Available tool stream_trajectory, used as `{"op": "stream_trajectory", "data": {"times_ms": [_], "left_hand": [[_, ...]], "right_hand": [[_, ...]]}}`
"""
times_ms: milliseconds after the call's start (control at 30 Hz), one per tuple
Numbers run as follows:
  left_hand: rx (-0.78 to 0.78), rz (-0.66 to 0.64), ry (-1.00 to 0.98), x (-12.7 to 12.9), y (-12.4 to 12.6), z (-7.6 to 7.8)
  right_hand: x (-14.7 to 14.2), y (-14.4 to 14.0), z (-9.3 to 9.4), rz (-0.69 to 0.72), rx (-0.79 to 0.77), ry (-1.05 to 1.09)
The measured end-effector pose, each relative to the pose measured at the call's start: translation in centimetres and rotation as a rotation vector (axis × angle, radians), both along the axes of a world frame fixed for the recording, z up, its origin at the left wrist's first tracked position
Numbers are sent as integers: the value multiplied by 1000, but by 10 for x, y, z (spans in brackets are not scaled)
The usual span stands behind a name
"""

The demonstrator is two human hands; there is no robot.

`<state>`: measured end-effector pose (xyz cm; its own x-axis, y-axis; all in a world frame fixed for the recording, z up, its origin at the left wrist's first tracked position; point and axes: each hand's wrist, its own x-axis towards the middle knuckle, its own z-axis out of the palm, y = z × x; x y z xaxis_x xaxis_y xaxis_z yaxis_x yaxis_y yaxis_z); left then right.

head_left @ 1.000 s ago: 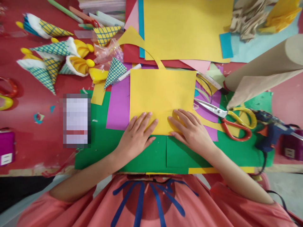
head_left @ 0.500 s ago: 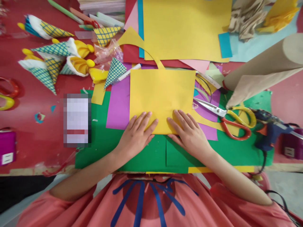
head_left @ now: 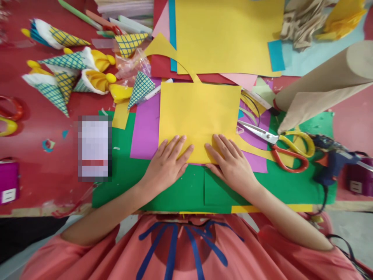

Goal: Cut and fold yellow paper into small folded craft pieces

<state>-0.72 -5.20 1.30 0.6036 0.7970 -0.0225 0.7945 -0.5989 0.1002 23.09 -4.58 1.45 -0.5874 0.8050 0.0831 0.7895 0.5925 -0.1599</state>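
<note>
Eight fingers, loosely spread and pinching nothing, rest flat on one small yellow sheet [head_left: 199, 109] — four from the left hand [head_left: 165, 165], four from the right hand [head_left: 235, 163]. Two thumbs lie by its near edge. Compared with a second ago, hands and sheet sit slightly farther from the body, covering a bit more of the curved yellow strip [head_left: 163, 46]. Beneath is purple paper [head_left: 144, 134], on green paper [head_left: 180, 194].

To the right lies one pair of scissors [head_left: 272, 139], then one glue gun [head_left: 332, 167] and one brown paper roll [head_left: 317, 77]. To the left are two checked triangles [head_left: 142, 87] and, farther out, five patterned cones [head_left: 65, 60]. Beyond the small sheet — one large yellow sheet [head_left: 229, 35].
</note>
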Motion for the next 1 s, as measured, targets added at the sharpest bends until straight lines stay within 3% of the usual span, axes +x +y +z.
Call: {"op": "stream_trajectory", "data": {"times_ms": [1000], "left_hand": [[1, -2, 9, -1, 0, -1]], "right_hand": [[0, -6, 1, -36, -31, -14]]}}
